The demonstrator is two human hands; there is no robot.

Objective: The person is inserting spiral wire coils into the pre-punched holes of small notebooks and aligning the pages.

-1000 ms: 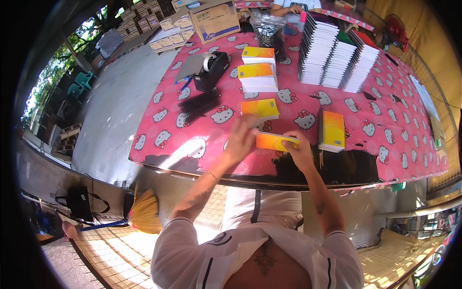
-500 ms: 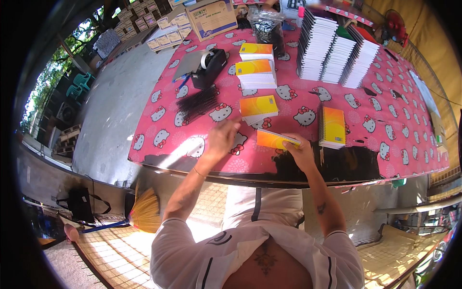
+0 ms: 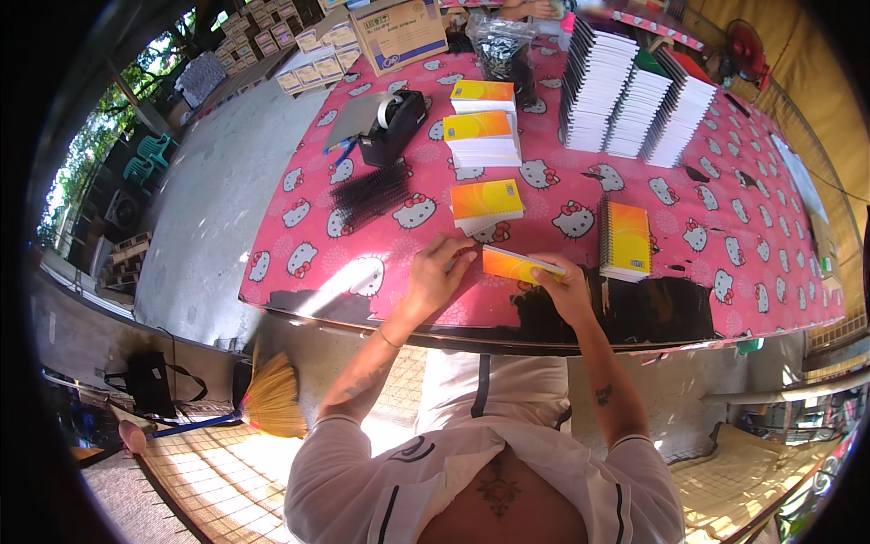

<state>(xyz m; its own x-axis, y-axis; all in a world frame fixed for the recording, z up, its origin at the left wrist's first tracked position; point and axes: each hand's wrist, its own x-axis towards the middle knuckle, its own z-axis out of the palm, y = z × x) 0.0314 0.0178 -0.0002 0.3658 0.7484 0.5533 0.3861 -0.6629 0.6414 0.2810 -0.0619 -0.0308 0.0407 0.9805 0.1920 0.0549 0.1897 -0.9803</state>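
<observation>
In my right hand (image 3: 564, 286) is a small notepad (image 3: 517, 266) with an orange and yellow cover, tilted so its white page edge faces up. Thumb and fingers clamp its right end. My left hand (image 3: 437, 276) is close to the notepad's left end, fingers curled toward the thumb; whatever they may pinch is too small to make out. Just beyond lies a loose stack of matching notepads (image 3: 488, 201). Black spiral binding coils (image 3: 372, 198) lie in a pile to the left. On the right rests a stack of spiral-bound notepads (image 3: 625, 238).
Behind the coils stands a black tape dispenser (image 3: 395, 129). More notepad stacks (image 3: 483, 140) sit mid-table, with tall piles of bound notebooks (image 3: 598, 86) at the back right. A clear bag (image 3: 503, 54) and a cardboard box (image 3: 397, 34) stand along the far side of the pink-covered table (image 3: 553, 186).
My left hand has come nearer to me and slightly right, its fingers curling in beside the notepad. My right hand keeps its hold, the notepad tipping a little.
</observation>
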